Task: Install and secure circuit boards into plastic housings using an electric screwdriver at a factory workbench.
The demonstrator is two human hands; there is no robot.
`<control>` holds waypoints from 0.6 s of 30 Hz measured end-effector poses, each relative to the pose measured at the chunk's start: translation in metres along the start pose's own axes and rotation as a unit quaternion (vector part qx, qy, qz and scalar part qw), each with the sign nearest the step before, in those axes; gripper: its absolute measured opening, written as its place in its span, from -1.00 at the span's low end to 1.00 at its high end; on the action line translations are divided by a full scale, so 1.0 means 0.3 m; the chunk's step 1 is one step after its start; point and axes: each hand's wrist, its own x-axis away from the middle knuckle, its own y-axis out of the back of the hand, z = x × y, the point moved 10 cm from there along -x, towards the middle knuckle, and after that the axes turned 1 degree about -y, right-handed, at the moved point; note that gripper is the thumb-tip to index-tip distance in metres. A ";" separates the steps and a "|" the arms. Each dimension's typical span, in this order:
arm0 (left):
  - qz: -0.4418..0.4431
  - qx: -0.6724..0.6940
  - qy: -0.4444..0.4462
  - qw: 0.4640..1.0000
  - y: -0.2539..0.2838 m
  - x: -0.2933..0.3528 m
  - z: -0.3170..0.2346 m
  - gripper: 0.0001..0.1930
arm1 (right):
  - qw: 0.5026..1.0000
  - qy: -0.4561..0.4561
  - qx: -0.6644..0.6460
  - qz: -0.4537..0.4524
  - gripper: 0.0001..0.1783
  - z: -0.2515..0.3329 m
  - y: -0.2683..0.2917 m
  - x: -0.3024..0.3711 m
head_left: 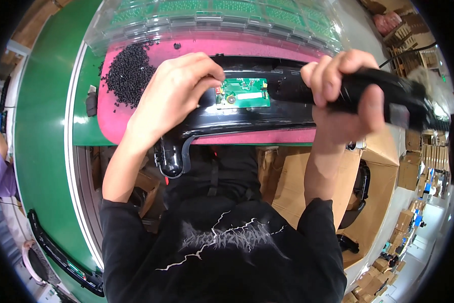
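Observation:
A long glossy black plastic housing (247,118) lies across the pink mat, its rounded end hanging over the table's near edge. Inside it sits a green circuit board (244,98) with small parts on it. My left hand (186,81) is over the board's left end, thumb and fingers pinched together; anything between them is too small to make out. My right hand (345,91) is wrapped round a black electric screwdriver (388,96), held sideways above the housing's right part and blurred by motion. Its tip cannot be made out.
A heap of small black screws (131,73) lies on the pink mat (111,123). Clear plastic trays (211,22) with green boards stand behind. Open cardboard boxes (383,192) with black parts are below right. Another black housing (60,255) lies on the green table (45,131).

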 end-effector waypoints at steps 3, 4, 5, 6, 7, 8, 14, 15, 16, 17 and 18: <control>0.031 0.075 0.036 0.996 -0.072 0.031 0.100 -0.88 | 0.999 0.001 -0.011 -0.040 -0.74 -0.072 0.085 -0.012; 0.030 0.079 0.036 0.996 -0.086 0.034 0.114 -0.88 | 0.998 -0.004 0.008 -0.056 -0.76 -0.087 0.107 -0.013; 0.043 0.072 0.030 0.996 -0.106 0.037 0.120 -0.88 | 0.997 -0.017 0.020 -0.079 -0.78 -0.100 0.126 -0.014; 0.059 0.059 0.023 0.996 -0.124 0.035 0.115 -0.87 | 0.997 -0.016 0.018 -0.079 -0.78 -0.103 0.136 -0.012; 0.075 0.066 0.037 0.994 -0.134 0.033 0.110 -0.84 | 0.996 -0.018 0.022 -0.090 -0.78 -0.107 0.151 -0.010; 0.075 0.063 0.038 0.994 -0.139 0.036 0.107 -0.84 | 0.994 -0.020 0.025 -0.101 -0.78 -0.113 0.165 -0.009; 0.125 -0.025 0.019 0.992 -0.171 0.055 0.107 -0.63 | 0.993 -0.029 0.034 -0.108 -0.79 -0.155 0.182 -0.026; 0.125 -0.024 0.021 0.992 -0.173 0.057 0.108 -0.63 | 0.993 -0.031 0.033 -0.108 -0.79 -0.158 0.181 -0.028; 0.128 -0.032 0.024 0.991 -0.175 0.059 0.110 -0.59 | 0.993 -0.036 0.028 -0.105 -0.80 -0.161 0.177 -0.034; 0.131 -0.040 0.026 0.990 -0.177 0.060 0.112 -0.55 | 0.994 -0.041 0.023 -0.102 -0.80 -0.164 0.172 -0.041; 0.132 -0.039 0.028 0.990 -0.178 0.063 0.113 -0.55 | 0.993 -0.043 0.022 -0.103 -0.80 -0.165 0.167 -0.046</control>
